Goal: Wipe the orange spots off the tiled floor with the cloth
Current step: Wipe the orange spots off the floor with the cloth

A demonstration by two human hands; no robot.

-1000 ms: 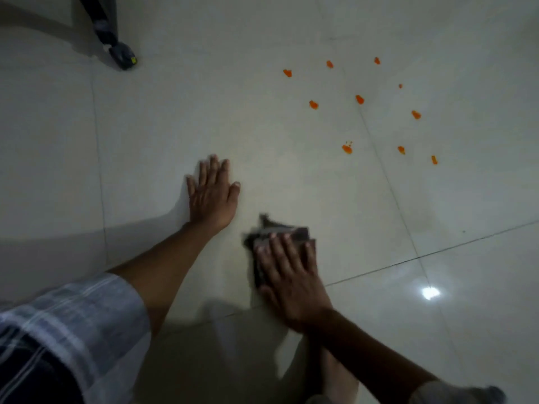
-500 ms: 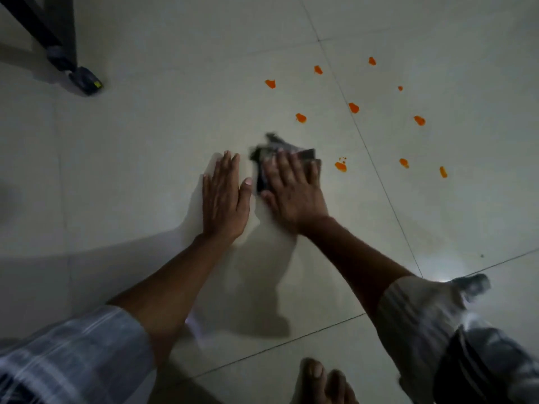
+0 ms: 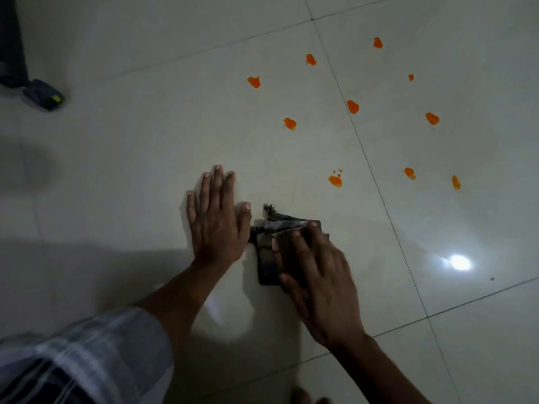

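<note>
We note: left sleeve pale grey-white plaid, rolled above elbow; both forearms bare; hands ungloved, ringless.

Your view is dim overall, with a greenish-grey cast on the glossy tiled floor. One small bright glare spot burns out on the tile at your right, a lamp's reflection. Soft broad shadows pool at lower left, under your left hand and sleeve, and along the left edge. Your right hand is smeared with motion blur, its fingers soft over the dark cloth. The orange spots stay sharp and saturated. Grout lines bend slightly toward the edges, and the corners darken.
</note>
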